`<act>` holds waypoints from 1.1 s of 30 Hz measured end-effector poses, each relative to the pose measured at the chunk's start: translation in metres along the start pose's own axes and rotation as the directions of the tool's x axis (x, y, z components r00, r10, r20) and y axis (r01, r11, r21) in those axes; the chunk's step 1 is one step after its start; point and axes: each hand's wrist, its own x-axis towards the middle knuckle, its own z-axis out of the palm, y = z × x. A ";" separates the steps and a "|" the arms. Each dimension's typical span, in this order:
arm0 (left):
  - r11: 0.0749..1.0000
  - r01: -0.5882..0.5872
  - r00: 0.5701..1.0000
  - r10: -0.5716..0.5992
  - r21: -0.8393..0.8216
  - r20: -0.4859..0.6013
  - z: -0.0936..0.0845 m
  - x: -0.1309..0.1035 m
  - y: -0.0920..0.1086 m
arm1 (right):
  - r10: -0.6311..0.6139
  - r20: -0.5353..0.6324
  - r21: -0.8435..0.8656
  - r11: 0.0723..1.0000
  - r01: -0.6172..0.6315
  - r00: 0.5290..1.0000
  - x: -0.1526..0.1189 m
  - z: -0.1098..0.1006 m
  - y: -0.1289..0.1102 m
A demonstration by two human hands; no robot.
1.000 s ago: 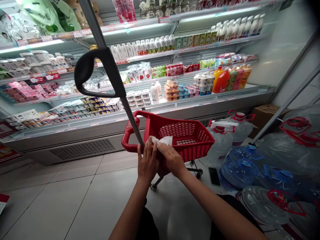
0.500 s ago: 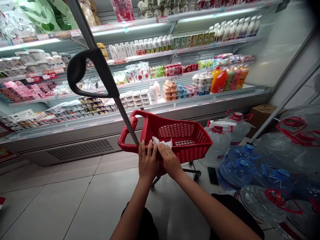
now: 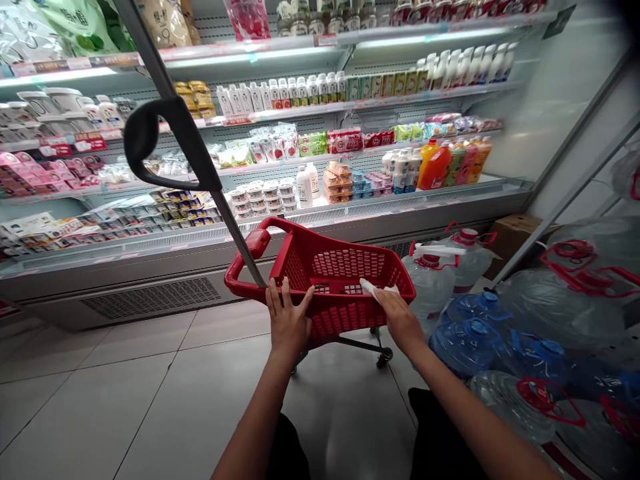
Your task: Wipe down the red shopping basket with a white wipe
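Observation:
A small red shopping cart (image 3: 345, 313) stands on the floor in front of me, with a grey pole (image 3: 235, 230) rising at its handle end, up to the left. My left hand (image 3: 290, 320) lies with fingers spread against the cart's near rim, beside the foot of the pole, and holds nothing. Farther right along the same rim, my right hand (image 3: 400, 319) is closed on a white cloth (image 3: 373, 288), which lies over the rim near the cart's right end. The cart's basket shows its perforated red walls and floor.
A refrigerated display (image 3: 310, 113) with bottles, cups and packs stretches behind the cart. At the right stand large water bottles (image 3: 465, 347) with red and blue caps, and a cardboard box (image 3: 515, 237). Tiled floor (image 3: 200, 400) shows at the left.
My right hand has slid right along the rim with the white cloth, away from my left hand. The left hand's fingers have spread. The phone on the floor no longer shows.

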 end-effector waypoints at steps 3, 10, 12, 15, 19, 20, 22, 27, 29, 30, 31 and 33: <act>1.000 0.003 1.000 -0.003 -0.014 0.011 0.003 -0.001 0.008 | -0.037 0.003 0.042 0.998 0.037 0.999 0.020 0.020 -0.052; 0.999 -0.052 0.999 0.052 0.010 0.013 0.003 -0.003 -0.003 | -0.197 0.015 0.157 0.969 0.192 0.980 0.041 0.028 -0.095; 0.998 -0.060 0.998 0.060 0.007 0.024 0.001 -0.001 -0.012 | -0.181 0.033 0.139 0.975 0.175 0.983 0.030 0.013 -0.062; 0.999 -0.042 0.999 0.042 -0.001 0.021 0.001 0.003 -0.023 | -0.107 0.053 0.074 0.992 0.103 0.993 0.005 -0.010 -0.006; 1.000 0.010 0.999 -0.010 -0.010 0.051 0.011 0.003 -0.017 | 0.018 0.002 -0.034 0.999 -0.018 1.000 -0.022 -0.022 0.026; 1.000 0.014 0.997 -0.013 -0.013 0.072 0.016 0.003 -0.010 | 0.029 -0.007 -0.049 0.998 -0.029 1.000 -0.024 -0.020 0.023; 1.000 -0.008 0.993 0.011 -0.029 0.115 0.027 0.000 0.007 | 0.018 -0.007 -0.053 0.998 -0.019 1.000 -0.020 -0.011 0.005; 0.993 -0.084 0.991 0.092 -0.077 0.098 0.053 -0.008 0.043 | -0.084 0.017 0.003 0.996 0.084 0.996 0.006 0.015 -0.054; 0.994 -0.082 0.994 0.087 -0.068 0.066 0.056 -0.012 0.043 | -0.126 0.029 0.024 0.992 0.125 0.992 0.009 0.015 -0.062; 0.994 -0.088 0.994 0.092 -0.066 0.059 0.057 -0.014 0.040 | -0.140 0.036 0.035 0.990 0.139 0.989 0.007 0.012 -0.062; 0.993 -0.099 0.993 0.103 -0.068 0.061 0.056 -0.016 0.035 | -0.146 0.041 0.045 0.989 0.144 0.988 0.004 0.008 -0.058; 0.988 -0.123 0.988 0.130 -0.090 0.080 0.054 -0.019 0.025 | -0.146 0.054 0.058 0.988 0.143 0.988 -0.007 -0.004 -0.046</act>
